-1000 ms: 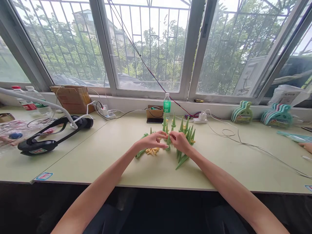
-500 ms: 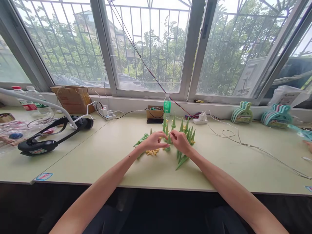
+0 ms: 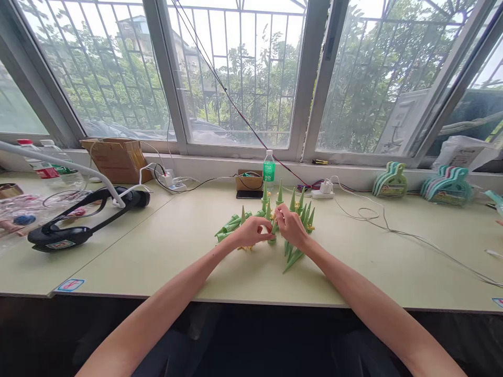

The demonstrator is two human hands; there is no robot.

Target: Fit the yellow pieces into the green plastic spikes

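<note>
A green pointed cone (image 3: 274, 229) on a round base stands between my hands. My left hand (image 3: 252, 232) curls around its lower part from the left, thumb in front. On the other side my right hand (image 3: 290, 224) is pinched close to the cone's tip; what its fingertips hold is hidden. Small yellow pieces (image 3: 245, 247) lie under my left hand. Several green cones (image 3: 293, 200) stand upright behind my hands, some with yellow bits on them. Loose green cones (image 3: 293, 262) lie by my right wrist, and green tubular pieces (image 3: 228, 229) lie left of my left hand.
A green-labelled bottle (image 3: 269, 167) and a small open box (image 3: 249, 180) stand at the back. A black headset (image 3: 63, 233) lies left. Clothes hangers (image 3: 390, 180), a power strip (image 3: 323, 191) and a long cable (image 3: 387, 228) are to the right.
My left hand has shifted slightly right and lower against the cone, which now leans a little. My right hand stays almost in place, its fingers slightly higher.
</note>
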